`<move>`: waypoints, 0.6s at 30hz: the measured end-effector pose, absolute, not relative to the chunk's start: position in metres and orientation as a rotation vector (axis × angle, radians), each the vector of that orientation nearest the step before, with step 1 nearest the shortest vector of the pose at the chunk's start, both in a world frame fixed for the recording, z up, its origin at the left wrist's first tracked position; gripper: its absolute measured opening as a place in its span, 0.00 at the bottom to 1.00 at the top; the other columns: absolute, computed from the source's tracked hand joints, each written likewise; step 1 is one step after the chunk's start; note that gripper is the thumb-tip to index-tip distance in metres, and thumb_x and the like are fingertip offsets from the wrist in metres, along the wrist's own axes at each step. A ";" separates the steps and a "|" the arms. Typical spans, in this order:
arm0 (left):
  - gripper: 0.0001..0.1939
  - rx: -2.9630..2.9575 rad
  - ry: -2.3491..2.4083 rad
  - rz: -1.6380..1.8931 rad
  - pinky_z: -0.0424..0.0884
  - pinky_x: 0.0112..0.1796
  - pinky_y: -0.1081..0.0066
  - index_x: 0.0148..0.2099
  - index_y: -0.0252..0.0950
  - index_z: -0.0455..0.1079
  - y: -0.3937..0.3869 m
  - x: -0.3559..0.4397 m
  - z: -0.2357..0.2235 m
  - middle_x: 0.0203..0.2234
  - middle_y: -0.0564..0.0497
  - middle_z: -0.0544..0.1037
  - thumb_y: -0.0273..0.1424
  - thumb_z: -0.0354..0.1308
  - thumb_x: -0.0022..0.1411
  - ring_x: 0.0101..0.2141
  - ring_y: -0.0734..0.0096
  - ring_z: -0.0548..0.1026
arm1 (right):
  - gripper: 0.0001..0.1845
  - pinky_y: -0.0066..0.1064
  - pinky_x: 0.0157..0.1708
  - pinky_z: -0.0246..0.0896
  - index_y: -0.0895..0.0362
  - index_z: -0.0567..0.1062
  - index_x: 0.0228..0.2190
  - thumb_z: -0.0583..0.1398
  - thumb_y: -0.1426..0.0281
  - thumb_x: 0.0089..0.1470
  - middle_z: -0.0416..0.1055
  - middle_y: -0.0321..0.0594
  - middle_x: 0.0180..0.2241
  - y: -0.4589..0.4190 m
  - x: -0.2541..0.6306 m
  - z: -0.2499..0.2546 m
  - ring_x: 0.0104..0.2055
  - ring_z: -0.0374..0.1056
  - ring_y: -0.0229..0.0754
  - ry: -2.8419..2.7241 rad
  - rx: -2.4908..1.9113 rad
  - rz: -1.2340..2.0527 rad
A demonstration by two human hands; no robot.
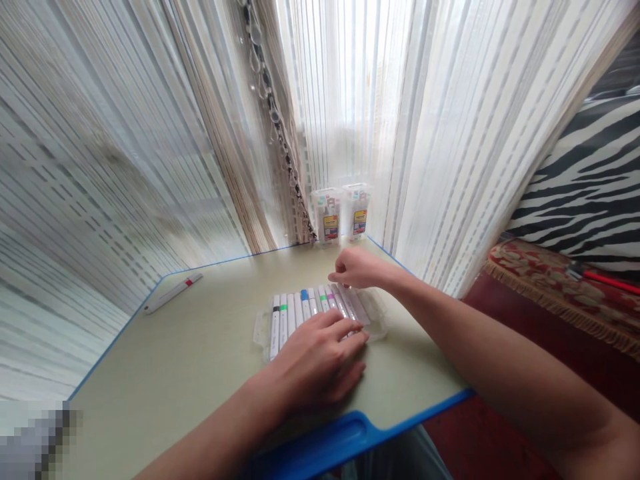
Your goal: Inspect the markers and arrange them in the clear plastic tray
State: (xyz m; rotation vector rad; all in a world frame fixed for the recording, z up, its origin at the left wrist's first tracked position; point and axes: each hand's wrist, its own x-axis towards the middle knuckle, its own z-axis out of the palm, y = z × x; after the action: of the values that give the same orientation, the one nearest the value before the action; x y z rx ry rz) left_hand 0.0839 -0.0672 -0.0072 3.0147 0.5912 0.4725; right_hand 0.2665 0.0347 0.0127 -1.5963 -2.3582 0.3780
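A row of white markers (293,313) lies side by side in a clear plastic case (259,330) on the pale table. Some show coloured bands: black, green, blue and purple. My left hand (320,353) rests over the near ends of the markers, its fingers stretched out and apart, touching those on the right of the row. At the far ends on the right side, my right hand (359,268) is closed, with fingers curled down by the marker tips. What its fingers hold, if anything, is hidden behind the hand.
One loose white marker with a red band (175,291) lies at the table's far left. Two clear plastic cases with yellow labels (331,225) stand at the back edge. String curtains (450,100) hang behind. The table (200,360) has a blue rim.
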 end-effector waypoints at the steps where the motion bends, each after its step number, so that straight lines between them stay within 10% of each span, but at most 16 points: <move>1: 0.16 3.016 0.592 0.478 0.70 0.47 0.59 0.51 0.34 0.70 -0.067 0.084 -0.007 0.48 0.43 0.76 0.34 0.52 0.64 0.45 0.58 0.71 | 0.15 0.27 0.22 0.52 0.58 0.76 0.16 0.61 0.69 0.51 0.75 0.39 0.18 0.035 0.267 0.013 0.20 0.65 0.36 -2.365 -1.592 0.359; 18: 0.14 3.064 0.598 0.510 0.71 0.46 0.59 0.52 0.34 0.70 -0.064 0.086 -0.012 0.47 0.45 0.76 0.30 0.50 0.66 0.43 0.60 0.71 | 0.12 0.27 0.21 0.49 0.60 0.79 0.20 0.61 0.67 0.48 0.70 0.38 0.16 0.037 0.269 0.012 0.21 0.59 0.34 -2.405 -1.578 0.313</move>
State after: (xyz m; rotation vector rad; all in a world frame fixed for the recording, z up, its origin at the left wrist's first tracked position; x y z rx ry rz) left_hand 0.0859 -0.0638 -0.0124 3.0637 0.5982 0.5101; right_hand 0.2688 0.0374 0.0115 -1.5780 -2.4047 0.3130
